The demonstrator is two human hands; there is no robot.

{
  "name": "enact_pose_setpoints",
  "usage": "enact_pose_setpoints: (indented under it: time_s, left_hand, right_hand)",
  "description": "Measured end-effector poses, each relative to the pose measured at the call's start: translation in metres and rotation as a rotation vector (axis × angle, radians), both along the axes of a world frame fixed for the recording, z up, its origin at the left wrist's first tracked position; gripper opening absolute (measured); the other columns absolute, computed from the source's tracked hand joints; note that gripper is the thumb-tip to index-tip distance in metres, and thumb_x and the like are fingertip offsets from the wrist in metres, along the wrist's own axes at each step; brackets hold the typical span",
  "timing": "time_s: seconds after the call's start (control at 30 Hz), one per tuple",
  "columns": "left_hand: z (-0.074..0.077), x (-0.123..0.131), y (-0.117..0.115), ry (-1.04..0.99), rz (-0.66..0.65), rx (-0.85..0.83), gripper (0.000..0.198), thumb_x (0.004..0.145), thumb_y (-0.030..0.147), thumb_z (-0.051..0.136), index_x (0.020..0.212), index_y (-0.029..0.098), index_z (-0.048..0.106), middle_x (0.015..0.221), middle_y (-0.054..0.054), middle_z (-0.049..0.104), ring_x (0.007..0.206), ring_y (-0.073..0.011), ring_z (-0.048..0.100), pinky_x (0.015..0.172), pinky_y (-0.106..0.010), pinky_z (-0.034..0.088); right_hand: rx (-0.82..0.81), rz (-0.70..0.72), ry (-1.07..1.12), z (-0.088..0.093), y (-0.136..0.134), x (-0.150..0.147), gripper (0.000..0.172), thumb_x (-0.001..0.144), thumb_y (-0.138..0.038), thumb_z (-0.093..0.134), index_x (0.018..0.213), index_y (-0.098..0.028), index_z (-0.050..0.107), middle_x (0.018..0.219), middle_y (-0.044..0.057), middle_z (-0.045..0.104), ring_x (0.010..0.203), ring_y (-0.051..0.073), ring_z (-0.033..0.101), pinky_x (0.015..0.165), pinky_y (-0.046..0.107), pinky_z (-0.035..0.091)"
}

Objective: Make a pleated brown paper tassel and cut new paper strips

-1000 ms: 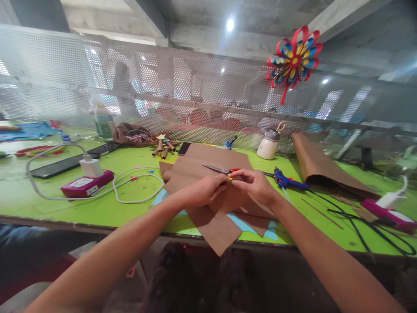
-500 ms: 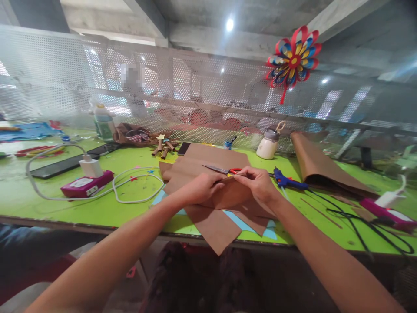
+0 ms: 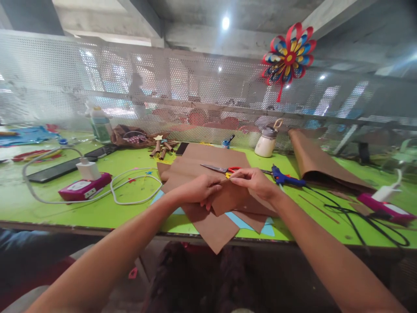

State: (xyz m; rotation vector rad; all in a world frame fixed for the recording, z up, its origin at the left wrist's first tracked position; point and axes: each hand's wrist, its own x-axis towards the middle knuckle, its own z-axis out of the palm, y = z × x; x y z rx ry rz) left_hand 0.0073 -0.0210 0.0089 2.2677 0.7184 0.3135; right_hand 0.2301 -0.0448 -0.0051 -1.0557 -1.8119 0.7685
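A piece of brown paper (image 3: 230,198) is held up between both hands above the table. My left hand (image 3: 202,189) is closed on its left side, with fingertips showing below. At the top edge, my right hand (image 3: 252,180) pinches the paper between thumb and fingers. Larger brown paper sheets (image 3: 210,152) lie beneath, with light blue paper (image 3: 239,219) showing from under them. Just beyond the hands, scissors (image 3: 213,168) with red and yellow handles rest on the sheets, their handles partly hidden by my right hand.
To the right lie a blue glue gun (image 3: 286,177), its black cord (image 3: 352,221) and a folded brown sheet (image 3: 321,161). A cream bottle (image 3: 265,143) stands behind. On the left are a purple power strip (image 3: 84,187), white cable (image 3: 122,201) and small paper rolls (image 3: 159,150).
The held paper has tilted so more of its face shows, and fingertips of my left hand now show beneath it. The whole view has shifted slightly.
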Motion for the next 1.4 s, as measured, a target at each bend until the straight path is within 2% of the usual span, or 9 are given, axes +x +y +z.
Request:
enact_pose_setpoints:
  time_s: [0.13,0.33,0.6,0.7,0.83,1.0,1.2,1.3,1.4]
  left_hand:
    - [0.001,-0.002,0.006,-0.031,-0.016,-0.051,0.037,0.093,0.043,0.037,0.104,0.014,0.057,0.051,0.002,0.059,0.043,-0.0121,0.053,0.044,-0.021,0.038]
    - [-0.002,-0.005,0.011,-0.043,0.054,0.026,0.039,0.093,0.049,0.035,0.081,0.017,0.054,0.051,0.003,0.057,0.041,-0.01,0.053,0.046,-0.021,0.039]
    - [-0.002,-0.007,0.012,-0.044,-0.057,-0.116,0.04,0.094,0.05,0.033,0.086,0.016,0.052,0.057,0.0,0.06,0.046,-0.0103,0.055,0.046,-0.021,0.041]
    - [-0.007,-0.004,0.017,-0.082,-0.062,0.011,0.038,0.093,0.048,0.037,0.092,0.015,0.055,0.07,-0.001,0.062,0.058,-0.0109,0.057,0.053,-0.021,0.042]
    - [-0.01,0.003,0.016,-0.11,0.011,0.246,0.032,0.091,0.043,0.043,0.093,0.015,0.059,0.08,-0.002,0.063,0.069,-0.0125,0.054,0.06,-0.023,0.04]
    - [-0.009,0.006,0.014,-0.093,0.057,0.286,0.025,0.09,0.035,0.045,0.092,0.015,0.059,0.083,-0.003,0.063,0.073,-0.0146,0.053,0.064,-0.024,0.04]
    - [-0.004,0.003,0.011,-0.162,-0.056,0.15,0.025,0.091,0.035,0.045,0.088,0.014,0.06,0.077,0.0,0.06,0.071,-0.012,0.051,0.067,-0.023,0.041]
    - [-0.002,0.001,0.011,-0.223,-0.053,0.033,0.026,0.089,0.036,0.049,0.091,0.014,0.061,0.084,-0.002,0.062,0.075,-0.0125,0.054,0.069,-0.024,0.043]
    - [-0.004,-0.002,0.014,-0.191,-0.03,-0.114,0.031,0.088,0.043,0.051,0.091,0.013,0.06,0.076,-0.001,0.061,0.065,-0.0117,0.055,0.06,-0.023,0.044]
  right_hand:
    - [-0.061,-0.075,0.157,-0.002,0.001,0.0,0.028,0.068,-0.043,0.073,0.073,-0.016,0.073,0.072,0.002,0.065,0.062,0.013,0.052,0.057,0.026,0.038]
    - [-0.19,-0.106,0.329,-0.002,0.004,-0.001,0.033,0.059,-0.045,0.078,0.075,-0.016,0.074,0.07,0.003,0.068,0.059,0.014,0.055,0.054,0.025,0.041]
    - [-0.263,-0.04,0.366,-0.002,0.003,0.0,0.032,0.065,-0.045,0.075,0.075,-0.015,0.07,0.068,0.001,0.067,0.058,0.013,0.056,0.055,0.025,0.042]
    - [-0.231,-0.084,0.329,-0.008,0.006,-0.003,0.034,0.065,-0.047,0.074,0.076,-0.015,0.07,0.069,0.002,0.067,0.058,0.014,0.055,0.054,0.025,0.04]
    - [-0.172,-0.108,0.267,-0.015,0.005,-0.012,0.033,0.07,-0.049,0.07,0.076,-0.016,0.071,0.069,0.001,0.065,0.058,0.014,0.054,0.054,0.026,0.039]
    - [-0.121,-0.117,0.206,-0.011,-0.001,-0.018,0.03,0.073,-0.047,0.069,0.074,-0.017,0.07,0.069,0.001,0.064,0.06,0.014,0.053,0.055,0.025,0.038]
    - [-0.277,0.06,0.265,-0.005,-0.005,-0.017,0.024,0.064,-0.039,0.077,0.073,-0.017,0.073,0.075,0.002,0.066,0.068,0.015,0.057,0.062,0.026,0.042]
    - [-0.257,-0.005,0.327,-0.008,-0.003,-0.018,0.024,0.061,-0.038,0.08,0.07,-0.017,0.073,0.071,0.002,0.066,0.063,0.014,0.056,0.059,0.026,0.042]
    - [-0.243,-0.075,0.368,-0.011,0.001,-0.015,0.027,0.058,-0.039,0.081,0.069,-0.016,0.072,0.068,0.001,0.065,0.058,0.013,0.055,0.055,0.026,0.04]
